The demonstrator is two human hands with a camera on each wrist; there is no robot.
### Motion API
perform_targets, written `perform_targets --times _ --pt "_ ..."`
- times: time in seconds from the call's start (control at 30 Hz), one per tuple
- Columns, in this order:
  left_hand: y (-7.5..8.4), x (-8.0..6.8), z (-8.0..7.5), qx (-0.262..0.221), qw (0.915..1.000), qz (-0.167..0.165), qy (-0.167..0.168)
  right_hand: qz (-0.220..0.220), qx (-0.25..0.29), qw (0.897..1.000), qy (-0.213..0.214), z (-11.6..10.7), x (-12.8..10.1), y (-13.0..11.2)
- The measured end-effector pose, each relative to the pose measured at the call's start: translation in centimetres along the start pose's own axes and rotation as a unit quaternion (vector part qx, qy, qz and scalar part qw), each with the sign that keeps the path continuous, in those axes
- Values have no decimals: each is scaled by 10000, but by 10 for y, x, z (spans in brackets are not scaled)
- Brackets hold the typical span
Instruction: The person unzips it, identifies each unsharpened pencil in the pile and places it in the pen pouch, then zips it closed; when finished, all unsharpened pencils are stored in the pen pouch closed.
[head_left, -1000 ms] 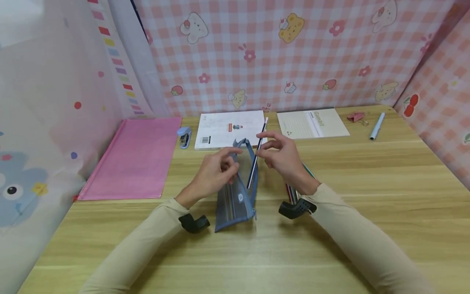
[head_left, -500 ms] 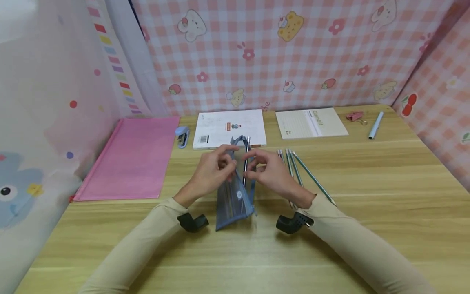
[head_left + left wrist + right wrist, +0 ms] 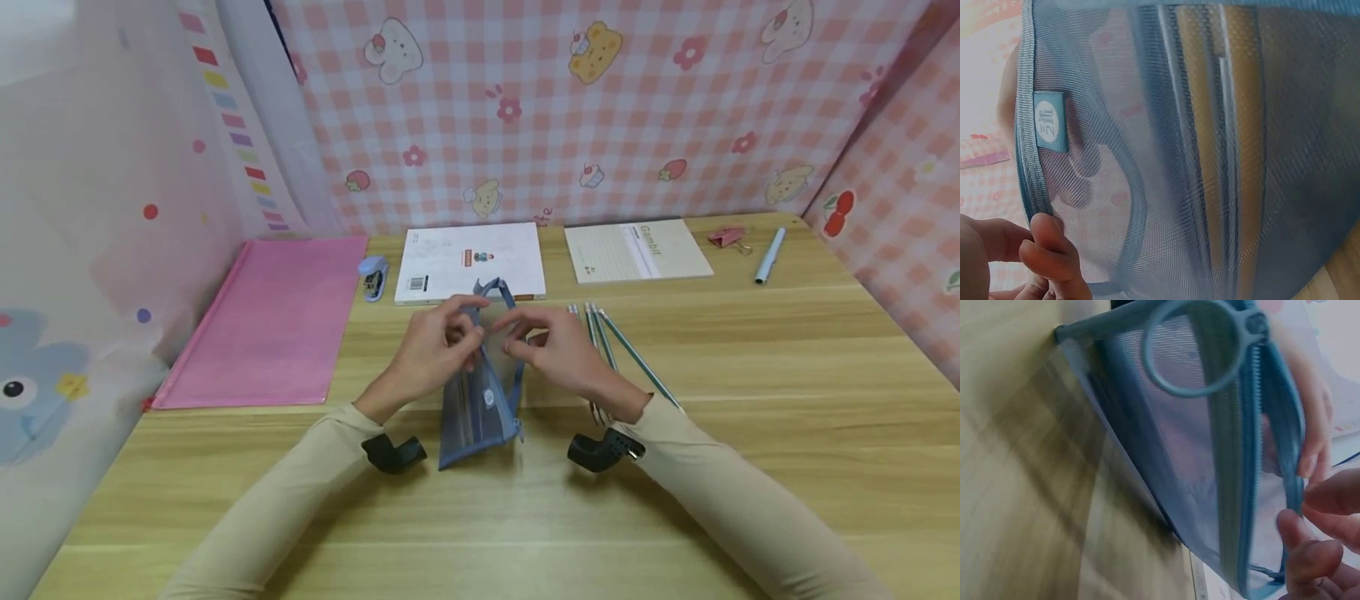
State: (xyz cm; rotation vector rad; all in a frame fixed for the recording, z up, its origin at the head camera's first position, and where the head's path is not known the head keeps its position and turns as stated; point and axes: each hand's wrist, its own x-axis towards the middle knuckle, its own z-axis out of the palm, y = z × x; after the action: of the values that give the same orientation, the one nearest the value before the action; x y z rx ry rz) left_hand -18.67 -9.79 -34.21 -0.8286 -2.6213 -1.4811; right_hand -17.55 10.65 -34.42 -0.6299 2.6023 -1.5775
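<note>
The blue mesh pouch stands between both hands: left hand and right hand fingers pinch its open top edges.

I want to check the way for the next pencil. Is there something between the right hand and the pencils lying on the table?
Nothing visible stands between them. The right hand pinches the mesh pouch at its opening, and the pencils lie on bare table just right of that hand.

Pouch stands mid-desk, pencils just right of it, folder at the left edge, notebooks probably along the back edge.
</note>
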Motion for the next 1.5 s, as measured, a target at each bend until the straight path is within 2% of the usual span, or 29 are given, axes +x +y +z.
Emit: perform_targets --times 0.13,0.27,0.37,0.57,0.7,0.8,0.93,1.03,1.23,1.37,1.5 --pt "-1 -1 0 22 10000 24 28 21 106 9996 248 -6 -7 0" --pt "-1 -1 -1 26 10000 0 51 39 89 9997 202 -10 -19 3" --pt "-1 -1 -2 30 10000 -15 75 20 33 10000 -88 -11 -31 6" --pt "-1 -1 -4 73 9999 10 119 -5 -91 9955 -940 -12 -49 8" --pt "-3 0 -5 80 9999 -14 141 -11 227 9889 -1468 -10 -59 9" --pt "-4 -1 -6 74 9998 -56 164 -105 422 9854 -1647 -4 -65 8" --pt "-5 -1 -7 75 9997 -77 216 -303 295 9893 -1395 4 -67 7" --pt "-6 -1 -9 94 9996 -70 241 -246 187 9923 -1201 10 -66 5" --pt "-6 -1 -9 94 9995 -34 302 -60 241 9936 -1100 16 -61 3" --pt "-6 -1 -10 17 9995 6 320 -321 193 9942 -1005 14 -61 2" --pt "-6 0 -12 -41 9993 60 367 -852 -208 9932 -766 11 -63 0"
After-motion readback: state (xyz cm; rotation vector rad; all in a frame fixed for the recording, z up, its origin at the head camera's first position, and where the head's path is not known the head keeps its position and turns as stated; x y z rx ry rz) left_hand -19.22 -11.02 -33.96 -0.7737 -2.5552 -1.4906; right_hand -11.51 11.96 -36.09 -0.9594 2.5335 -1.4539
